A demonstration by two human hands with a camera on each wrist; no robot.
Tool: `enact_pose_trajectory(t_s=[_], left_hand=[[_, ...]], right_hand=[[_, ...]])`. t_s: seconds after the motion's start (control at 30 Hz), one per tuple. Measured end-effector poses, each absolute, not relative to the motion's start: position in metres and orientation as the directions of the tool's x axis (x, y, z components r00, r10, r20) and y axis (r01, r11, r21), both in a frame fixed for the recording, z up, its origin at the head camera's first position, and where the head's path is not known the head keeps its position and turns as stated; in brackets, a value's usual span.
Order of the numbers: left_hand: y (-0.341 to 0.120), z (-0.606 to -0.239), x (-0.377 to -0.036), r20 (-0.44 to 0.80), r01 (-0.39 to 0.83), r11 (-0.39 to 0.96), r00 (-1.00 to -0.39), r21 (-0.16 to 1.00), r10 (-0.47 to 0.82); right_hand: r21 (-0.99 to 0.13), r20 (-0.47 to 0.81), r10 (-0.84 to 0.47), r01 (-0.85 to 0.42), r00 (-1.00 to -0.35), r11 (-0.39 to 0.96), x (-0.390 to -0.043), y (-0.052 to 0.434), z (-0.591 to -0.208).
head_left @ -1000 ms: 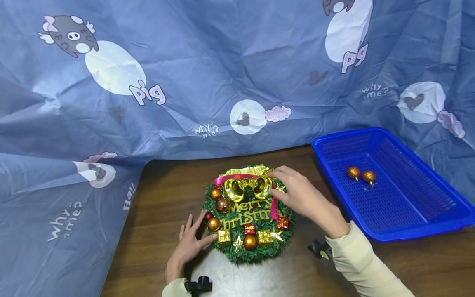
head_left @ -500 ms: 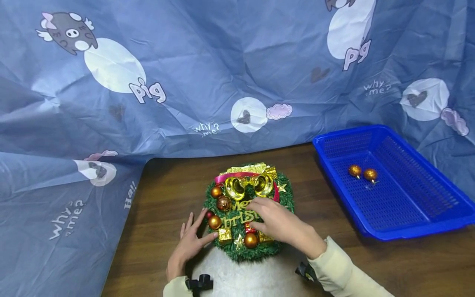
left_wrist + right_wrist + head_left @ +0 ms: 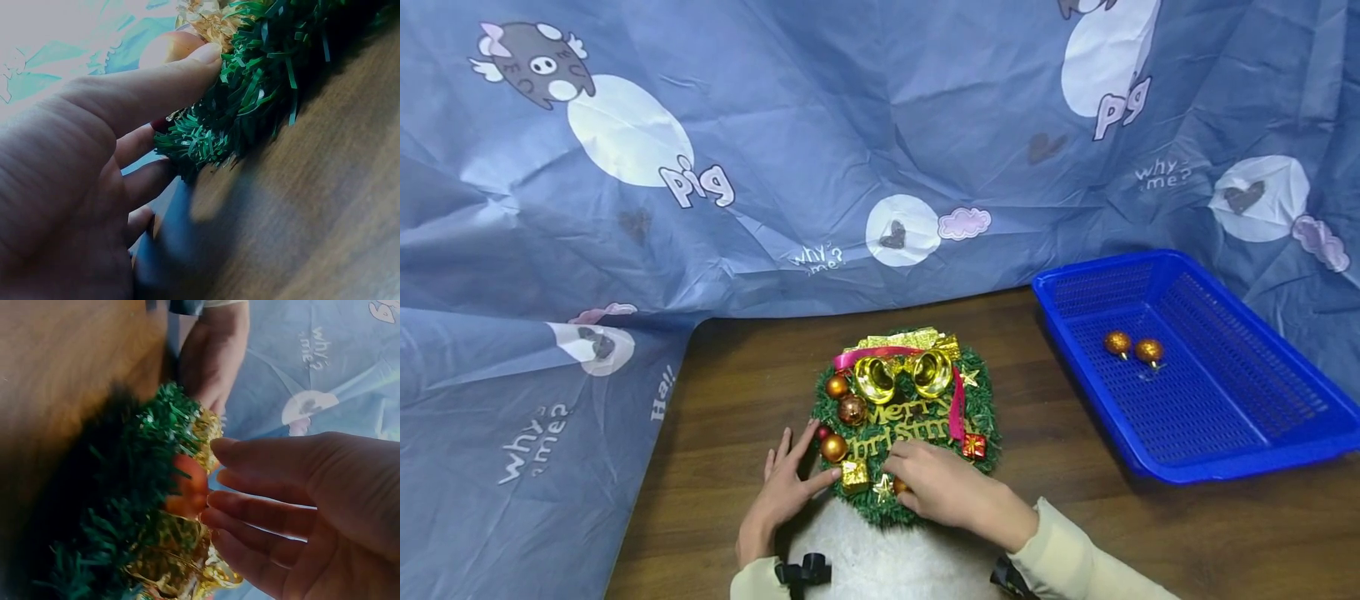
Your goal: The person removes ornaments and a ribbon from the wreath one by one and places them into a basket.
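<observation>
A green tinsel Christmas wreath (image 3: 981, 392) lies on the table, decorated with gold bells (image 3: 875, 381), a pink ribbon, gift boxes, stars, orange baubles and "Merry Christmas" lettering. My left hand (image 3: 782, 492) rests at its left edge with the fingers spread; in the left wrist view the thumb (image 3: 169, 78) touches the edge beside a gold gift box. Over the lower part of the wreath is my right hand (image 3: 951, 487), partly hiding the lower orange bauble (image 3: 189, 484). The right wrist view shows its fingertips close to that bauble, with a gap between thumb and fingers.
At the right stands a blue plastic basket (image 3: 1097, 417) with two glittery orange baubles (image 3: 1117, 343) in it. A blue printed cloth (image 3: 775, 150) hangs behind and to the left of the wooden table (image 3: 730, 375).
My right hand has moved from the right-hand bell down and left across the lettering to the lower orange bauble. My left hand has stayed at the wreath's left edge.
</observation>
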State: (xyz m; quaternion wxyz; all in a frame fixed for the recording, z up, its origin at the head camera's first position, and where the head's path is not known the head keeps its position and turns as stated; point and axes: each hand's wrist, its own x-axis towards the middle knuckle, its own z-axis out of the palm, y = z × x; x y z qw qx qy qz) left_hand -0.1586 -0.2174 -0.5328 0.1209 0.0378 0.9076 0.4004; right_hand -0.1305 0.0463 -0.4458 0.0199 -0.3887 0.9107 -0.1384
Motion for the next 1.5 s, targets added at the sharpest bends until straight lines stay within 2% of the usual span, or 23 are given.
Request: enact_pose_trajectory(t_s=[0.53,0.8,0.9,1.27,1.5], left_hand=[[-0.218,-0.533,-0.160,-0.191,-0.019,0.680,-0.965,0.733,0.178],[-0.219,-0.535,-0.161,-0.184,-0.010,0.681,-0.966,0.732,0.183],[-0.219,-0.535,-0.161,-0.186,-0.012,0.680,-0.965,0.733,0.184],[-0.219,-0.536,-0.161,-0.182,-0.006,0.685,-0.966,0.729,0.185],[-0.219,-0.536,-0.161,-0.185,-0.009,0.685,-0.965,0.728,0.184]], right_hand=[[-0.066,0.139,-0.722,-0.734,-0.677,0.676,-0.118,0.041,-0.459],[0.096,0.148,-0.741,-0.736,-0.655,0.670,-0.113,0.038,-0.462],[0.125,0.155,-0.743,-0.733,-0.651,0.669,-0.112,0.038,-0.463],[0.109,0.170,-0.742,-0.736,-0.649,0.668,-0.112,0.040,-0.464],[0.034,0.155,-0.741,-0.746,-0.653,0.665,-0.114,0.041,-0.456]])
